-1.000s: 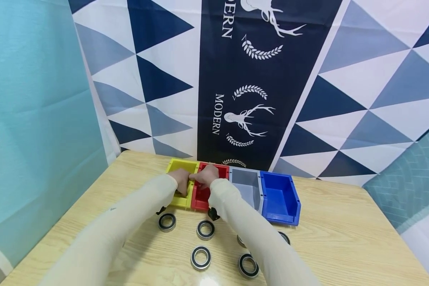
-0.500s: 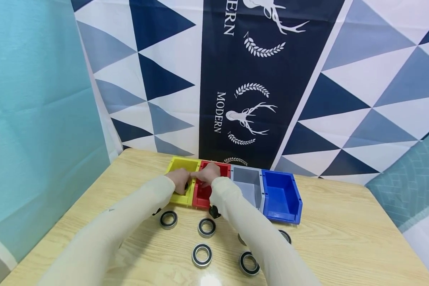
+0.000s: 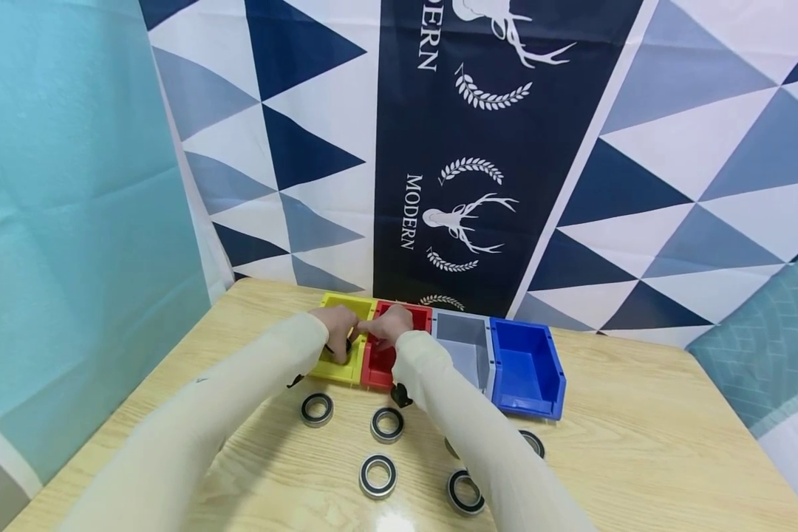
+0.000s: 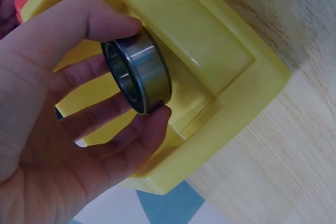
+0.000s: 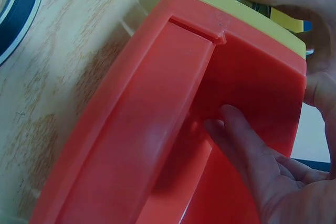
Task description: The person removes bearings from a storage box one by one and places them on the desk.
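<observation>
In the left wrist view a ball bearing [image 4: 149, 69], steel with a dark seal, is pinched between the thumb and fingertips of my left hand [image 4: 58, 103]. That hand [image 3: 338, 329] reaches into the yellow bin [image 3: 335, 374], holding the bearing tilted on edge beside the wall. My right hand [image 3: 391, 325] is over the red bin [image 3: 377, 378]. One of its fingers stretches to the rim shared with the yellow bin. In the right wrist view, other fingers [image 5: 241, 132] hang loosely inside the red bin and hold nothing.
A grey bin [image 3: 462, 355] and a blue bin [image 3: 525, 369] continue the row to the right. Several bearings lie on the wooden table in front, among them a bearing [image 3: 316, 408] at left and another bearing [image 3: 377, 476] nearer me. My right sleeve [image 3: 472, 436] partly covers others.
My left hand turns slightly within the yellow bin, and its bearing shows more in the head view. The right hand stays at the red bin. The head view shifts a little.
</observation>
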Motion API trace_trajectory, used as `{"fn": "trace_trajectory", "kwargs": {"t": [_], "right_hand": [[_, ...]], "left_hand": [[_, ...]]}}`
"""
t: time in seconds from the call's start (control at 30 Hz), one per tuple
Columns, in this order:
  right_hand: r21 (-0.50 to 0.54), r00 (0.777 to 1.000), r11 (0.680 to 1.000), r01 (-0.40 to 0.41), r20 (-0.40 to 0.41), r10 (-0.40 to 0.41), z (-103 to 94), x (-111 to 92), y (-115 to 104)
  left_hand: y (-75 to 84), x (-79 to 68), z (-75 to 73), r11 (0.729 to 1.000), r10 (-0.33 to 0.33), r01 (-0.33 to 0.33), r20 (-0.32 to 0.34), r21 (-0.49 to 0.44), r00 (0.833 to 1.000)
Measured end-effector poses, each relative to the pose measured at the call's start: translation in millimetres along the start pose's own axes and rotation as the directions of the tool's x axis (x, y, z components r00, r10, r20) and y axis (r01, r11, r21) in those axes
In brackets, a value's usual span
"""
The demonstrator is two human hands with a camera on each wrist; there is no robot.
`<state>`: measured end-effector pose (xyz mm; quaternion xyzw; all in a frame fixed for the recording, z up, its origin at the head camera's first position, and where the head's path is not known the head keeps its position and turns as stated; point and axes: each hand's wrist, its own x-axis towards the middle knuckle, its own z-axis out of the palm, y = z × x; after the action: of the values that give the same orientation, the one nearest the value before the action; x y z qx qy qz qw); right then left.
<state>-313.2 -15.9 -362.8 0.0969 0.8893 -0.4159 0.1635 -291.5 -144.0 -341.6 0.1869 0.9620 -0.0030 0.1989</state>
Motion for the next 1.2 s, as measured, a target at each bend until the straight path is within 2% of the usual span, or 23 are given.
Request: {"fn": "trace_trajectory", "kwargs": {"t": [0.3,0.57,0.77,1.03,1.2], "right_hand": [[-0.005,1.000,1.000,-0.009,-0.006,0.009,0.8,-1.0,0.8],[-0.007,1.000,1.000,-0.018,-0.013,0.018,1.5,-2.5,0.3],[-0.009,0.999,1.000,-0.028,-0.016,0.028,1.5,-2.0,-0.5],[0.013,1.000,1.000,-0.013,-0.006,0.013,1.2,-5.7,0.3],[0.029,1.000,1.000,0.000,-0.021,0.001,1.9,-4.9,1.1]], "left_hand": [[4.9,-13.8,-5.3,0.999,0.011,-0.011,-0.001,0.039,1.000],[4.4,-26.2,-8.8,1.000,0.006,-0.006,-0.014,-0.009,1.000],[4.3,-35.6,-8.2,1.000,0.009,-0.009,-0.044,-0.004,0.999],[8.5,-52.3,-1.5,0.998,0.050,-0.052,-0.059,-0.022,0.997],[11.7,-58.7,4.3,0.995,0.099,-0.101,-0.074,-0.020,0.992]]}}
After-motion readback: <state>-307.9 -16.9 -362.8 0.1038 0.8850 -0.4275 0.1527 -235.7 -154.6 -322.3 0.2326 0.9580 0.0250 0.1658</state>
